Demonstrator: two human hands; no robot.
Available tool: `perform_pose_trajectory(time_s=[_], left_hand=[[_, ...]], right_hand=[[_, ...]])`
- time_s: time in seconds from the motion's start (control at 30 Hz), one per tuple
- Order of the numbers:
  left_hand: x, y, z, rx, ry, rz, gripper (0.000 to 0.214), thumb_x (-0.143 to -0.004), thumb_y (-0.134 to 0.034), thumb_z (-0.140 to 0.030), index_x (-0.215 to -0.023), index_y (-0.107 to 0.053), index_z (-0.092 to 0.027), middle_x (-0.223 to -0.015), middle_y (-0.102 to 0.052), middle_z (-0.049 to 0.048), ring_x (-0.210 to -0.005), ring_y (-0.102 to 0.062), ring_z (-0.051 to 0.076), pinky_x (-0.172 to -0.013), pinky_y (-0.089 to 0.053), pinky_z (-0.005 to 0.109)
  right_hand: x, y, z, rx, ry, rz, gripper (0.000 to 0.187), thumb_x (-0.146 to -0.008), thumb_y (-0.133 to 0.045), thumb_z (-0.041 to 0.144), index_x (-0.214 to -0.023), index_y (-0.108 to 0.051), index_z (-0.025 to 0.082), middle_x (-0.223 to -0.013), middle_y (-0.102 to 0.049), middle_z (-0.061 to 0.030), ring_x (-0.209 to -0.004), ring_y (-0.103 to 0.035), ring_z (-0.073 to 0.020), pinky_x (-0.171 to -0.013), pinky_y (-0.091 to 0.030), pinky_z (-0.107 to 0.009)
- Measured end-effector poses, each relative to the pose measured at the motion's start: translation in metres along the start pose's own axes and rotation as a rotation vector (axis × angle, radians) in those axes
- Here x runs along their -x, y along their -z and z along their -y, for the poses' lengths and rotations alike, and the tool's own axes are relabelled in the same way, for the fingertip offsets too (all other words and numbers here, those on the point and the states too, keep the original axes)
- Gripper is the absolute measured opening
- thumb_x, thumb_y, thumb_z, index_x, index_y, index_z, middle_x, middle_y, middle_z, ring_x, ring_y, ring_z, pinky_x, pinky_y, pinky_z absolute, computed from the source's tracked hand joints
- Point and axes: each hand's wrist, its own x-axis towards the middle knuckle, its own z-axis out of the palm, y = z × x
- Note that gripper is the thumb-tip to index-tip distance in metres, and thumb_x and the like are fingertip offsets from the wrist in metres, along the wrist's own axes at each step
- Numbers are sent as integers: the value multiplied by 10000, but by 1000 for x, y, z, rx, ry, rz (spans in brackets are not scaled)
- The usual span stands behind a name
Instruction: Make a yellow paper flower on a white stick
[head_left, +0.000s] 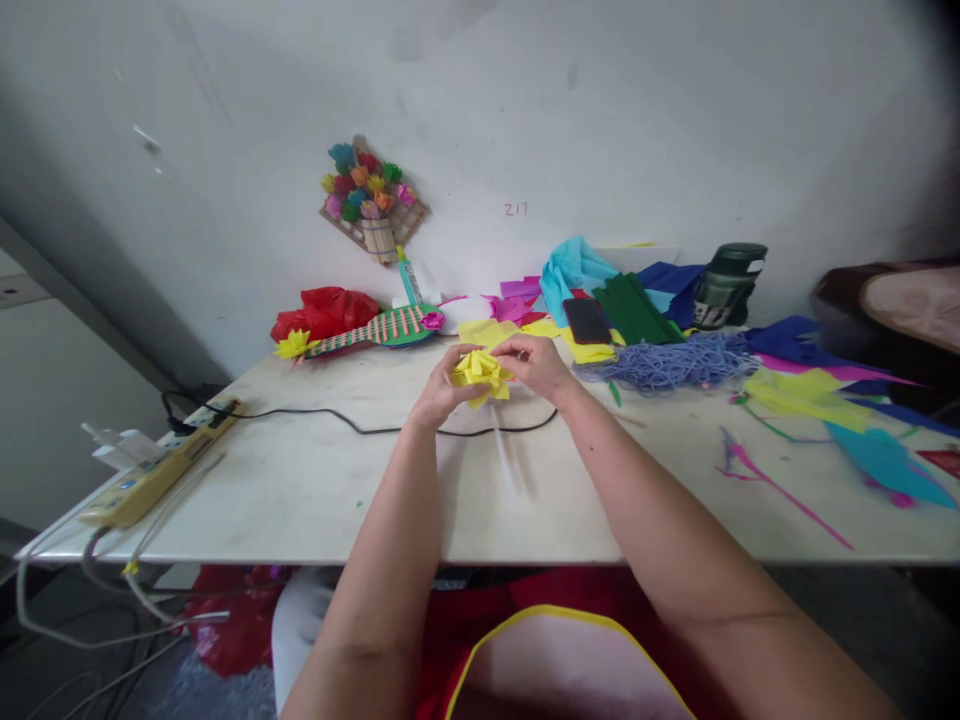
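A yellow paper flower (480, 375) is held above the white table (315, 480), between both my hands. My left hand (439, 392) grips it from the left and below, fingers curled round it. My right hand (536, 365) pinches its top right petals with the fingertips. A thin pale stick (506, 465) seems to hang down from the flower towards me, blurred. Yellow paper sheets (487, 332) lie just behind the flower.
A black cable (345, 420) crosses the table before my hands. A yellow power strip (150, 478) lies at the left edge. Coloured paper (574, 270), a phone (586, 320), lilac yarn (667, 363), a dark jar (726, 285) and paper scraps (870, 430) fill the right. A craft guitar (375, 330) lies by the wall.
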Motion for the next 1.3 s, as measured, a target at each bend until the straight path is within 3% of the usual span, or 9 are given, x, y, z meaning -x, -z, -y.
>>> perform_pose_trajectory(time_s=[0.47, 0.73, 1.3], left_hand=[[-1, 1, 1, 3, 28, -24, 582, -535, -765, -180, -1064, -524, -207, -909, -583, 0, -752, -563, 123, -708, -467, 259], [-1, 1, 1, 23, 22, -15, 595, -533, -764, -194, -1075, -520, -214, -895, -591, -3, -738, -569, 126, -691, -469, 264], [-2, 3, 4, 15, 12, 2, 586, -548, -765, -199, -1084, -528, -211, -923, -597, 6, -760, -573, 131, -715, -469, 269]], right_hand=[[0, -5, -5, -141, -40, -39, 107, -679, -563, 251, -718, -607, 161, -663, -602, -11, -655, -559, -144, -631, -437, -279], [0, -6, -5, -92, -20, -18, 81, -667, -555, 231, -663, -597, 162, -652, -603, -13, -642, -545, -140, -606, -413, -271], [0, -6, -2, -125, -15, -27, 135, -676, -536, 250, -715, -635, 167, -750, -629, -35, -701, -547, -149, -625, -422, -276]])
